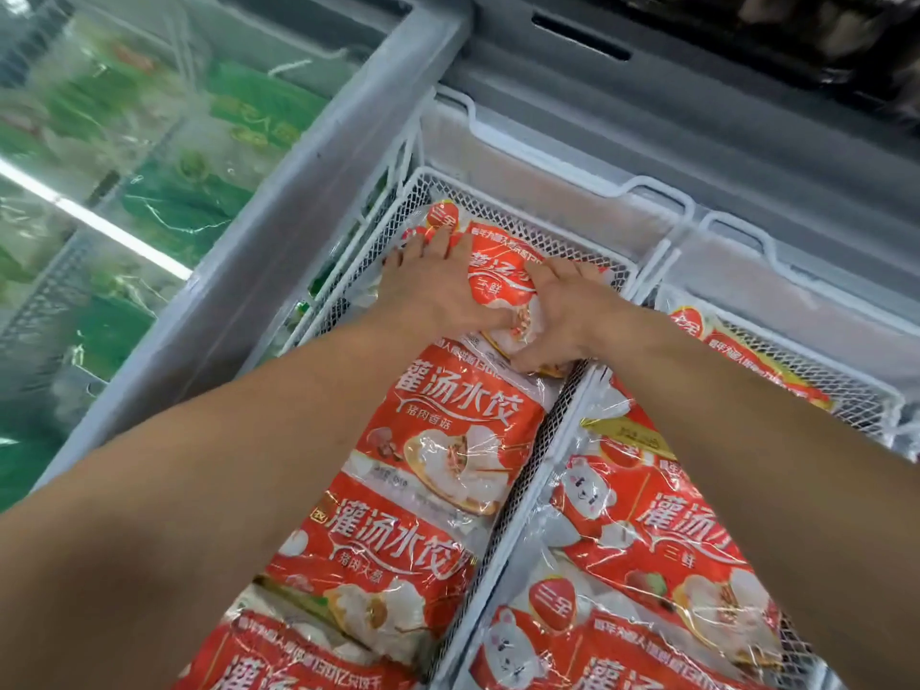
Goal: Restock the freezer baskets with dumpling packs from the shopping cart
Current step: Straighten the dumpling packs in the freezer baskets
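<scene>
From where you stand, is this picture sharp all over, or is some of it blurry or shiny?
In the head view, the left hand, right hand and the pack they press look soft with motion blur; the nearer red packs read sharply but glint with glare; a bright light streak crosses the closed glass lid, and the wide lens bows the basket rim.

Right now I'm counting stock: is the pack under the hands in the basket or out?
In: the pack lies inside the white mesh basket, at its far end.
</scene>
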Tool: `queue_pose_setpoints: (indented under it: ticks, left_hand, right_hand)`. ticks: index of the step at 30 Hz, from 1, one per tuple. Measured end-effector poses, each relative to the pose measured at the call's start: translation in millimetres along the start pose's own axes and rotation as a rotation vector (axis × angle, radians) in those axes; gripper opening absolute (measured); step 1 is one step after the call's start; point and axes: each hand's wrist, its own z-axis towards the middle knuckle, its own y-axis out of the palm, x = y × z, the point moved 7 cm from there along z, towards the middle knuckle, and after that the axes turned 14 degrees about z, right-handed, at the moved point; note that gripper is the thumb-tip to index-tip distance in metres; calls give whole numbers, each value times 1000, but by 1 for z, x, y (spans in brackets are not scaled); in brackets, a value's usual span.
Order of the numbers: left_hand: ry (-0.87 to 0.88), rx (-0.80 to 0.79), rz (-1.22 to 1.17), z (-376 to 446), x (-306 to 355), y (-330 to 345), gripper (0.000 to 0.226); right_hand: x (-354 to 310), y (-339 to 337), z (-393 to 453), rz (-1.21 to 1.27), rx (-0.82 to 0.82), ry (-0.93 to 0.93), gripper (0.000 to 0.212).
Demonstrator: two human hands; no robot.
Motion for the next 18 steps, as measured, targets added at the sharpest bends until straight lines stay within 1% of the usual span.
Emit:
queue_pose_setpoints:
  ticks: [3, 5, 7, 11, 13, 14, 15, 16, 18]
  left_hand:
    - [26, 43, -18, -1, -1, 1, 132]
    - [68, 45, -4, 0, 0, 9, 134]
    - [73, 29, 17, 0, 0, 14, 139]
    - [61, 32, 12, 1, 0, 12, 145]
    - [41, 33, -1, -6, 0, 10, 142]
    - [30, 49, -14, -12, 0, 8, 136]
    - [29, 77, -32, -19, 2, 4, 127]
    - [40, 114, -53, -28, 6, 0, 115]
    - [95, 221, -112, -48, 19, -12, 89]
  right_hand:
    - [3, -2, -5, -24, 59, -31, 133]
    - [5, 4, -5, -50, 23, -18, 137]
    - [5, 9, -5, -101, -27, 5, 142]
    - [3, 8, -8, -150, -6, 26, 146]
    - [0, 5, -15, -127, 7, 47, 143]
    - [-2, 1, -21, -94, 31, 47, 136]
    - [-4, -6, -29, -51, 80, 31, 122]
    - [-6, -13, -42, -4, 154, -6, 101]
    - [-5, -29, -74, 111, 373, -82, 53]
